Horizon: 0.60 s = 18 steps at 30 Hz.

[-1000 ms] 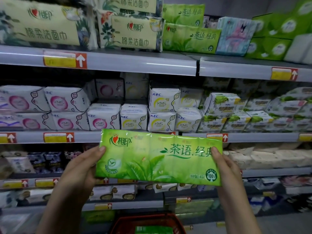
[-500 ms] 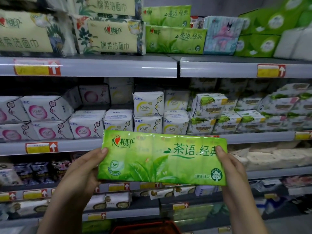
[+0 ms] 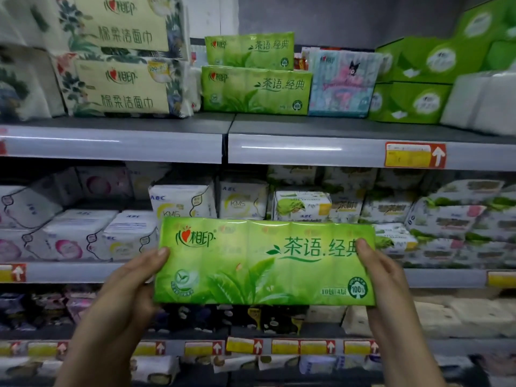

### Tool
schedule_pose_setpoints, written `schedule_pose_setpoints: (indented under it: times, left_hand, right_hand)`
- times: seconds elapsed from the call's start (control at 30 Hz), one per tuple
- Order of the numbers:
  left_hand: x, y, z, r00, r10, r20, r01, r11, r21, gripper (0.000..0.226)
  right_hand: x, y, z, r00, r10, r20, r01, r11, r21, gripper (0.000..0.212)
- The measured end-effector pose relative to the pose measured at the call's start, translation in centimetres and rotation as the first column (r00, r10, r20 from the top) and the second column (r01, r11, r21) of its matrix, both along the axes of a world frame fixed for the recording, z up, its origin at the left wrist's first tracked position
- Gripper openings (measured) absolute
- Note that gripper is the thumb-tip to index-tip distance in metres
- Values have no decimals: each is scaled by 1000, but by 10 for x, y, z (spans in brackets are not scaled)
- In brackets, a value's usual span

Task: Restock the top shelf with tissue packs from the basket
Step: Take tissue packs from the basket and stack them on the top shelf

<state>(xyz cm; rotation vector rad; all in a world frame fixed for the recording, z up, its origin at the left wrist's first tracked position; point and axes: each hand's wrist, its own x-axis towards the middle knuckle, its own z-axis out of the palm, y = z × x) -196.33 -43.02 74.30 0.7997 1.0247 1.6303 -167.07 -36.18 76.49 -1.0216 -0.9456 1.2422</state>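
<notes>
I hold a long green tissue pack (image 3: pixel 262 261) flat toward me, below the top shelf (image 3: pixel 307 127). My left hand (image 3: pixel 125 289) grips its left end, thumb on the front. My right hand (image 3: pixel 385 280) grips its right end the same way. On the top shelf, two matching green tissue packs (image 3: pixel 255 89) are stacked one on the other, straight above the held pack. The basket is out of view.
Cream facial-tissue packs (image 3: pixel 122 88) stand left of the green stack, a pale blue and pink pack (image 3: pixel 342 85) right of it, then green boxes (image 3: pixel 413 79). Lower shelves hold white pad packets (image 3: pixel 184 199). A bare strip of shelf lies before the stack.
The held pack has risen toward the top shelf, and my view has tilted up, so the red basket has dropped out of sight. Both hands keep the same hold.
</notes>
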Motion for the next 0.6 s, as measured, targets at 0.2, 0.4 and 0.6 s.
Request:
schedule_pose_setpoints:
  times: [0.2, 0.4, 0.6]
  left_hand:
    - [12, 7, 14, 999, 21, -38, -20, 1000, 20, 90]
    - [8, 7, 40, 991, 70, -115, -58, 993, 98, 91]
    - [0, 15, 68, 973, 96, -211, -52, 977, 206, 97]
  right_hand:
    - [14, 16, 7, 999, -20, -27, 20, 1000, -2, 62]
    - [14, 21, 15, 999, -49, -22, 51, 995, 90, 66]
    - [9, 32, 40, 1000, -20, -23, 27, 949, 314, 52]
